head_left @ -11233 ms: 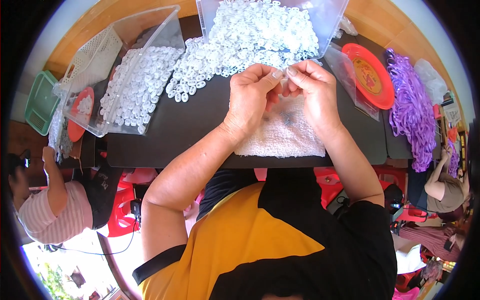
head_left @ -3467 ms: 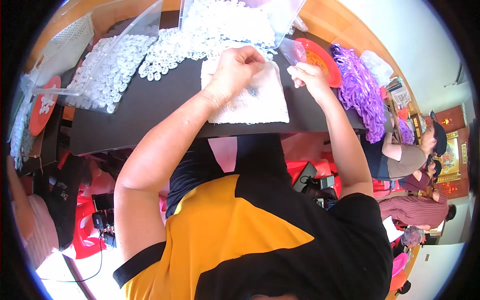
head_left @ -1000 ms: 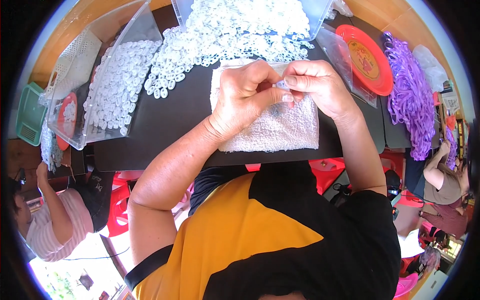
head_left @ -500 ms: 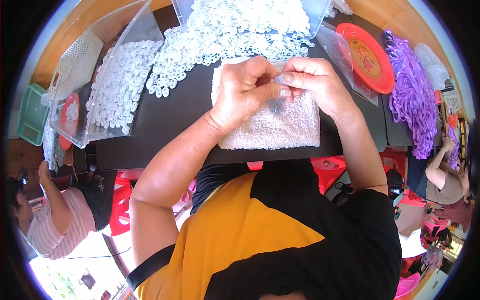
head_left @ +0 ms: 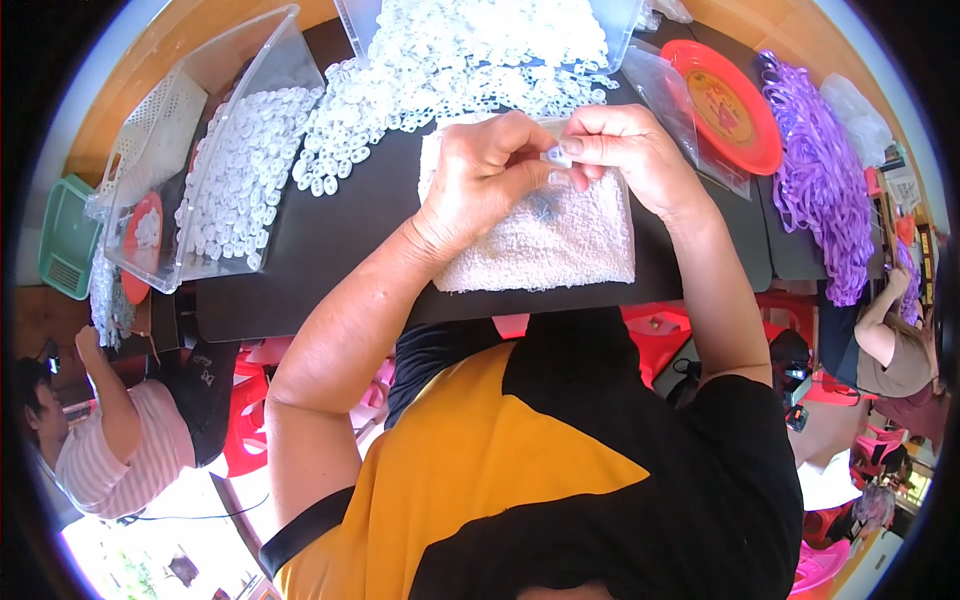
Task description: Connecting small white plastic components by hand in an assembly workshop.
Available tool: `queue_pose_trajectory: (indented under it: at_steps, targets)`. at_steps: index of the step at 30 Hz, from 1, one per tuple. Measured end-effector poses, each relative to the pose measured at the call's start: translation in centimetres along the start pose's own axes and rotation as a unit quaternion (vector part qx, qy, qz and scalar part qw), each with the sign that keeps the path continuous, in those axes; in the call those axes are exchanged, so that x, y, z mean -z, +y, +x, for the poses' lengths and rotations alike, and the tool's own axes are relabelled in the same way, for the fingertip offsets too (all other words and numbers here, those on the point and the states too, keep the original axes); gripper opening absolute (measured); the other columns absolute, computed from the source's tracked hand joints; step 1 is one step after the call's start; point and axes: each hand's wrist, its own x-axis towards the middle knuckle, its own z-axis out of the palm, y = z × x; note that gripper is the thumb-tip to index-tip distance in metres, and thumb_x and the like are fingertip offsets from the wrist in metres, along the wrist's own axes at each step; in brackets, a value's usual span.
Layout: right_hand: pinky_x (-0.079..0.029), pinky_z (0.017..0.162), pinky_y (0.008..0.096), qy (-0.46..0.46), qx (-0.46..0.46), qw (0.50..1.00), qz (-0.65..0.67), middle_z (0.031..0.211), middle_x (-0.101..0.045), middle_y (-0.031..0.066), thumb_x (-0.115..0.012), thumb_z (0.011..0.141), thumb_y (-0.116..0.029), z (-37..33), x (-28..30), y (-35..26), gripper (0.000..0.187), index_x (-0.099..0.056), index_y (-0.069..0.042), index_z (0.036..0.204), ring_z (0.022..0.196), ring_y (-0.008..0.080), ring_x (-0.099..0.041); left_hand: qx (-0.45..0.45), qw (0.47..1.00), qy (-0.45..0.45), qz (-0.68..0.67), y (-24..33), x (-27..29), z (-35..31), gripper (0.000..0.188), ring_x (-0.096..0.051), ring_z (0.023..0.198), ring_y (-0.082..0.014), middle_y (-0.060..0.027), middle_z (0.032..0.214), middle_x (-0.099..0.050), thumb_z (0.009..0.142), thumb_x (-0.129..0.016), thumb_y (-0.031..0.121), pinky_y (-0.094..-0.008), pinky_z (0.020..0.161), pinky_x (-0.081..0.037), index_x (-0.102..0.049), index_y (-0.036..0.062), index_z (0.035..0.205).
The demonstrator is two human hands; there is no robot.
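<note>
Pinching fingers (head_left: 590,150) partly hide a small white piece (head_left: 557,156); details blur.

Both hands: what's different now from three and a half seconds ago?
The right hand has moved left, from beyond the towel's right edge to meet the left hand above it; a small white piece now shows between their fingertips. The towel, loose white pieces, red plate and purple bundle stayed put.

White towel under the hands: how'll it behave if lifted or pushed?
The white towel would likely sag when lifted, as its cloth looks soft. Its fuzzy surface probably drags somewhat on the dark tabletop. Lying flat, it seems unlikely to roll or tip.
</note>
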Motion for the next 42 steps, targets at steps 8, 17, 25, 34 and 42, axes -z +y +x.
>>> queue_pose_trajectory:
  at_steps: [8, 17, 25, 34, 42]
  targets:
    - [-0.038, 0.056, 0.0224, 0.007, -0.008, 1.000, 0.020, 0.063, -0.052, -0.0003, -0.060, 0.090, -0.016, 0.1, -0.1, -0.4, 0.018, -0.063, -0.001, 0.082, 0.059, 0.0089, -0.054, -0.015, 1.000, -0.006, -0.027, -0.5, -0.1, 0.2, 0.019, -0.060, 0.066, -0.0117, -0.0063, 0.074, -0.062, 0.076, -0.071, -0.001, -0.0260, 0.062, -0.050, -0.063, 0.0012, 0.093]
    - [-0.039, 0.057, 0.0225, 0.032, 0.010, 0.999, 0.008, 0.062, -0.051, -0.0008, -0.062, 0.091, -0.017, 0.2, 0.4, 0.2, 0.019, -0.064, 0.001, 0.085, 0.059, 0.0088, -0.052, -0.001, 0.999, 0.026, -0.025, -0.3, -0.2, 0.3, 0.022, -0.060, 0.067, -0.0115, -0.0056, 0.078, -0.062, 0.076, -0.071, -0.001, -0.0252, 0.064, -0.051, -0.063, 0.0010, 0.097]
    - [-0.041, 0.061, 0.0235, 0.055, 0.016, 0.998, 0.008, 0.065, -0.052, 0.0002, -0.061, 0.091, -0.014, 0.1, 0.2, -0.4, 0.016, -0.062, 0.001, 0.085, 0.062, 0.0100, -0.053, 0.064, 0.991, 0.029, -0.112, 0.6, 0.0, 0.2, 0.011, -0.057, 0.065, -0.0073, -0.0031, 0.075, -0.063, 0.084, -0.070, 0.007, -0.0226, 0.060, -0.049, -0.065, 0.0004, 0.092]
    - [-0.043, 0.064, 0.0230, 0.097, 0.056, 0.994, 0.014, 0.075, -0.057, 0.0010, -0.061, 0.092, -0.011, 0.1, -1.3, 0.1, 0.012, -0.062, 0.001, 0.089, 0.069, 0.0090, -0.054, 0.236, 0.940, 0.041, -0.241, 2.3, 0.3, 0.4, 0.011, -0.054, 0.057, -0.0047, -0.0013, 0.070, -0.063, 0.090, -0.063, 0.012, -0.0178, 0.046, -0.038, -0.066, 0.0021, 0.093]
    - [-0.046, 0.068, 0.0212, 0.130, 0.114, 0.985, -0.023, 0.082, -0.062, 0.0002, -0.064, 0.090, -0.008, 0.4, -2.1, 0.3, 0.010, -0.063, 0.000, 0.095, 0.074, 0.0060, -0.056, 0.209, 0.952, 0.032, -0.222, 1.6, 0.3, 0.1, 0.012, -0.052, 0.056, -0.0048, -0.0006, 0.068, -0.061, 0.089, -0.061, 0.013, -0.0180, 0.048, -0.039, -0.066, 0.0020, 0.092]
